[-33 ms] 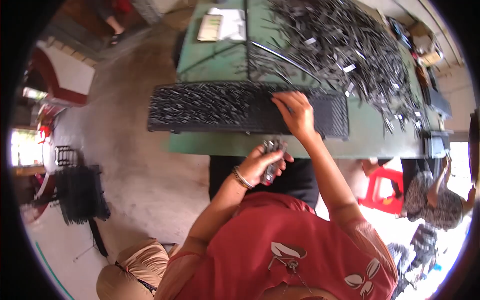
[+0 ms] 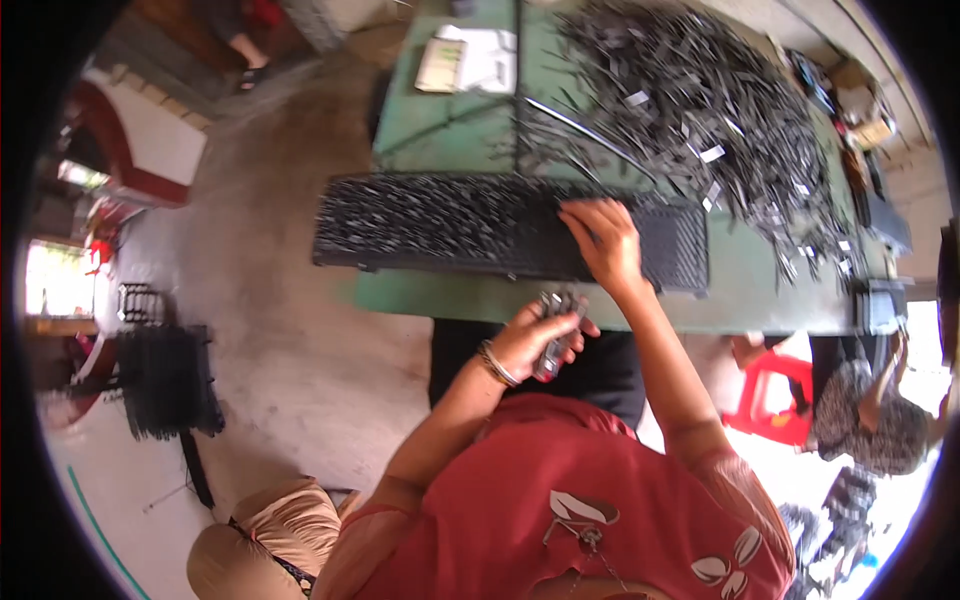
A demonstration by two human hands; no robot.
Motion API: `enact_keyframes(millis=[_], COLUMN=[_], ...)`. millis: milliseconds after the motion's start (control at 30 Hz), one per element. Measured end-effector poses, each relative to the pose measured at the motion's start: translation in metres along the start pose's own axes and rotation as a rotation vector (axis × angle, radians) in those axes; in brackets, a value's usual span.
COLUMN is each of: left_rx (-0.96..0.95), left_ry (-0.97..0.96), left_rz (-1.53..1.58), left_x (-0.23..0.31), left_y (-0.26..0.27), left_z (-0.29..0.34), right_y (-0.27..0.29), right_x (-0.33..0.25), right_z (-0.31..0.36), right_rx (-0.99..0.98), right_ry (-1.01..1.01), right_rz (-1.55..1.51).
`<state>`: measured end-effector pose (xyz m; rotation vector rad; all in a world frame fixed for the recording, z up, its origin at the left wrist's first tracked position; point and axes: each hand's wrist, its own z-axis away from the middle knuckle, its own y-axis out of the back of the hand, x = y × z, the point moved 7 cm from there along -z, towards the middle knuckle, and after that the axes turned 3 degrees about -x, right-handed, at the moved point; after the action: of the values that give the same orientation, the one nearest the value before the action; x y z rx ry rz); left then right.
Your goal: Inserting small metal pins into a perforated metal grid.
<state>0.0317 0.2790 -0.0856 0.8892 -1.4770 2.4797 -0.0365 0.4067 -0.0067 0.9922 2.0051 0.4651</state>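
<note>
Barely shifted, right hand (image 2: 603, 238) still presses spread fingers onto the black tray (image 2: 420, 220) while left hand (image 2: 535, 338) keeps gripping a metal bundle (image 2: 556, 330).

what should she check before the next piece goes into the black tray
1. Left hand grips a bundle of small metal pieces: ok.
2. Right hand is on the black tray, fingertips down at its filled part: ok.
3. Whether the right hand pinches a piece: cannot tell, the fingers hide it.
4. Free slots remain at the tray's right end: ok.
5. Tray rests fully on the green table: not ok, its left end juts past the table edge.
6. Loose pile of pieces lies behind the tray, on the right hand's side: ok.
</note>
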Motion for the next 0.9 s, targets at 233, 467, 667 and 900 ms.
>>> enact_keyframes(millis=[233,467,667,900], left_rx=[-0.024,-0.055,-0.118,-0.102], left_ry=[-0.053,-0.067,-0.131,-0.208], left_rz=[0.021,-0.098,-0.086,-0.004], left_x=[-0.003,0.002,0.010,0.014], left_y=[-0.002,-0.001,-0.006,-0.001], left_z=[0.013,0.020,0.039,0.063], right_y=[0.008,0.045,0.055,0.077], right_x=[-0.035,-0.167,-0.306,-0.378], right_z=[0.001,-0.086,-0.254,-0.359], right_rx=[-0.028,-0.216,-0.051,-0.383], right_ry=[0.070,0.372,0.619,0.410], right_rz=[0.097,-0.286,-0.267,-0.222])
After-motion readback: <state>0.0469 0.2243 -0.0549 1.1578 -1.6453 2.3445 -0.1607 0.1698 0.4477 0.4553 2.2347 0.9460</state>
